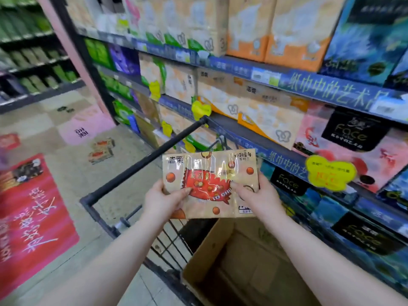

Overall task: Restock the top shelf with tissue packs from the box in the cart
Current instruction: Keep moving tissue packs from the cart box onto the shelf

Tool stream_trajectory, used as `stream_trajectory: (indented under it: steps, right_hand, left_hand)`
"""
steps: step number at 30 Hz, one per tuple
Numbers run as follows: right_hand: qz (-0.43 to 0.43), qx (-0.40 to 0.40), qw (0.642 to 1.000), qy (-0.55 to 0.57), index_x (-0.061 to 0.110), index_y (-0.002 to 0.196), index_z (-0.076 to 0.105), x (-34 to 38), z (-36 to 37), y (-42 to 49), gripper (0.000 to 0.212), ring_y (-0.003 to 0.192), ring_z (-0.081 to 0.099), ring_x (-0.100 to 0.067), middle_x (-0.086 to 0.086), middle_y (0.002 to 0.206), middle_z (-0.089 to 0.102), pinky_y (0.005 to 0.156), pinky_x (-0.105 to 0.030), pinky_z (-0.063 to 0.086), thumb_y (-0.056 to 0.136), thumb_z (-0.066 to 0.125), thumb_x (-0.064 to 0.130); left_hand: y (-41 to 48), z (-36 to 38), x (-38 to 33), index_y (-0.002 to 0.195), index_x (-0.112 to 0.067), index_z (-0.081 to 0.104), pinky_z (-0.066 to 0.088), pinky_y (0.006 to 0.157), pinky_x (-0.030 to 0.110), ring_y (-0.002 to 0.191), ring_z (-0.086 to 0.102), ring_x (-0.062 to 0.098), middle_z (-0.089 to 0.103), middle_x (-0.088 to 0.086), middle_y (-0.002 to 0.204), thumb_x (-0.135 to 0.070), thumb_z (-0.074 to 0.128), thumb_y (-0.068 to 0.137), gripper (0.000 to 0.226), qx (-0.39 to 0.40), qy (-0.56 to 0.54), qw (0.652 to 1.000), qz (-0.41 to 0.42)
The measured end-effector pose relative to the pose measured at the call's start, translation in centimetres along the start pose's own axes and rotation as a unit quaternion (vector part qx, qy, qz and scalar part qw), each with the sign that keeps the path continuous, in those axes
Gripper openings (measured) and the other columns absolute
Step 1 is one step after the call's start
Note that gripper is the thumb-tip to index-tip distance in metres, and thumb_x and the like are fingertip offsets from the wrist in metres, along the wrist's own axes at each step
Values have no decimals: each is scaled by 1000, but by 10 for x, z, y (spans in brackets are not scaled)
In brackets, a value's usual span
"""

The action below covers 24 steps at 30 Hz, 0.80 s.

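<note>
A flat tan tissue pack (209, 171) with a red burst graphic is held level above the cart. My left hand (164, 200) grips its left edge, thumb on top. My right hand (257, 195) grips its right edge the same way. Directly below stands an open cardboard box (223, 257) inside the black wire cart (132, 166); the part of the box interior that shows is dark and bare. The top shelf (242, 69) on the right carries orange and white tissue packs (284, 29).
Shelving full of tissue packs runs along the right, with yellow price tags (330, 173) sticking out. Black "Face" packs (353, 131) sit on the lower shelves. Red floor stickers (28, 206) lie to the left on the tiled aisle floor. More shelves stand at the far left.
</note>
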State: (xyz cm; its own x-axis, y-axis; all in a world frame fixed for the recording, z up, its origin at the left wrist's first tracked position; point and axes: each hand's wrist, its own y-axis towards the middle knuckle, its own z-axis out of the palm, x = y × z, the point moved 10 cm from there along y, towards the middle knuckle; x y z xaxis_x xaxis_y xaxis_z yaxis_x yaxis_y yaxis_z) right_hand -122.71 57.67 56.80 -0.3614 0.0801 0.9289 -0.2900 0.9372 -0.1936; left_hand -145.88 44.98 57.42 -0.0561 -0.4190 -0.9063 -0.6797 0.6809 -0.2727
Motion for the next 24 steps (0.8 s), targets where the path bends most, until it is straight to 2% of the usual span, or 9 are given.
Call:
stream_trajectory:
  steps: [2, 5, 8, 11, 15, 18, 21, 24]
  right_hand:
    - [-41, 10, 999, -8, 32, 117, 53, 44, 19, 1, 47, 103, 59, -14, 11, 108, 63, 93, -38, 49, 76, 74, 41]
    - [-108, 27, 994, -19, 35, 112, 52, 108, 59, -5, 41, 96, 60, -10, 15, 100, 63, 83, -30, 47, 77, 74, 38]
    - [-145, 41, 988, -30, 36, 110, 52, 155, 116, -14, 38, 95, 59, -10, 13, 101, 64, 83, -31, 46, 78, 72, 40]
    - [-176, 53, 982, -37, 32, 110, 55, 198, 185, -27, 37, 96, 60, -12, 12, 99, 65, 83, -29, 45, 78, 73, 37]
    - [-204, 91, 974, -48, 33, 108, 53, 253, 292, -43, 37, 97, 61, -13, 13, 98, 64, 85, -31, 47, 77, 73, 40]
    - [-217, 112, 969, -47, 33, 109, 54, 288, 362, -53, 42, 98, 62, -14, 13, 100, 65, 90, -39, 50, 74, 74, 46]
    - [-221, 125, 966, -41, 34, 115, 55, 317, 412, -60, 62, 101, 63, -14, 14, 106, 67, 91, -43, 51, 61, 71, 61]
    - [-233, 128, 963, -37, 37, 113, 53, 344, 449, -56, 52, 100, 62, -12, 18, 101, 65, 91, -41, 51, 67, 74, 52]
  left_hand:
    - [3, -37, -21, 111, -18, 59, 54, 67, 27, 83, 63, 11, 66, -4, 98, -23, 78, 75, 41, -26, -16, 999, 29]
    - [12, -101, -40, 110, -15, 61, 52, 72, 29, 87, 64, 15, 67, -1, 100, -26, 79, 74, 42, -63, -23, 996, 57]
    - [21, -176, -50, 104, -14, 62, 51, 75, 30, 86, 63, 17, 67, 0, 96, -25, 81, 72, 39, -101, -26, 991, 87]
    - [28, -258, -52, 96, -18, 61, 49, 66, 26, 76, 60, 8, 64, -5, 86, -21, 80, 73, 31, -121, -30, 986, 108]
    - [37, -376, -42, 100, -15, 65, 51, 74, 28, 82, 63, 14, 68, 0, 92, -21, 80, 73, 32, -163, -37, 978, 123]
    - [43, -452, -35, 100, -18, 65, 46, 64, 22, 80, 61, 13, 68, -2, 91, -24, 79, 74, 31, -198, -23, 971, 136]
    - [55, -505, -30, 101, -15, 66, 48, 65, 22, 79, 64, 11, 70, -1, 94, -25, 80, 73, 33, -216, -25, 967, 136]
    - [71, -543, -33, 104, -12, 65, 42, 55, 13, 74, 60, 5, 69, 1, 93, -23, 79, 75, 34, -229, -33, 962, 143]
